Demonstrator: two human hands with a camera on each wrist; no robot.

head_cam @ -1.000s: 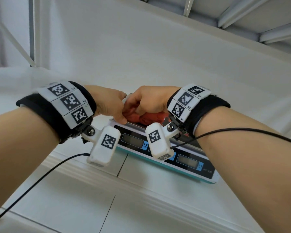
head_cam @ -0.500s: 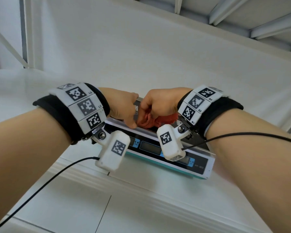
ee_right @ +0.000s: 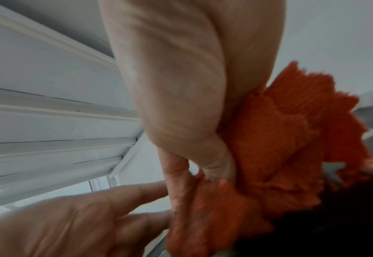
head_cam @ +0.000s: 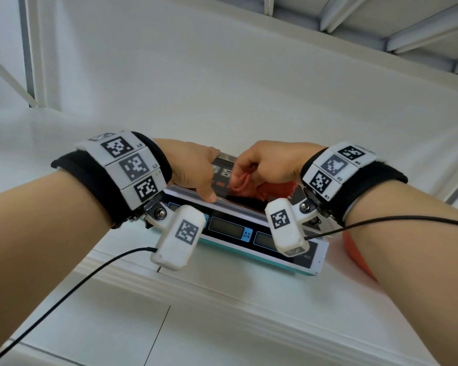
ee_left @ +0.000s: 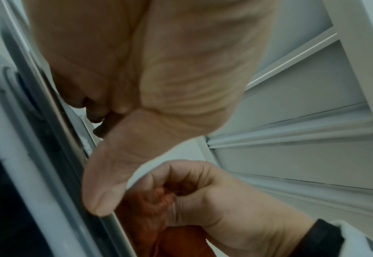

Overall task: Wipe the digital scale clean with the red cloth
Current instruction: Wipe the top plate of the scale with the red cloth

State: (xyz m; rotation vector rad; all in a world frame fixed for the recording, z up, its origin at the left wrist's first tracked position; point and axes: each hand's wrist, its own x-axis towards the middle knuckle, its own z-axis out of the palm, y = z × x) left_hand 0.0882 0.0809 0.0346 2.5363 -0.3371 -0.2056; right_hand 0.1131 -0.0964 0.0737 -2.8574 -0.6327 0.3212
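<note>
Head view: the scale (head_cam: 238,231) sits on the white surface (head_cam: 222,326) at centre. The right hand (head_cam: 270,162) bunches the red cloth (head_cam: 251,184) in curled fingers on the steel pan, at about 1 o'clock of the display. The left hand (head_cam: 193,167) clasps the pan's 9 o'clock corner, thumb on the near edge. An orange thing (head_cam: 354,252) peeks out at 3 o'clock, half hidden by the forearm; whether it is a container I cannot tell.

Left wrist view: the left hand (ee_left: 137,87) grips the pan rim, thumb along it; the right hand (ee_left: 214,200) pinches cloth (ee_left: 150,207) at 6 o'clock.

Right wrist view: the right hand (ee_right: 181,95) squeezes the cloth (ee_right: 280,147), and the left hand's (ee_right: 71,222) fingers reach in at 7 o'clock.

Risks, as I judge them: a hard push could slide the scale or lift the loose pan, and a tight wad could miss the corners.
</note>
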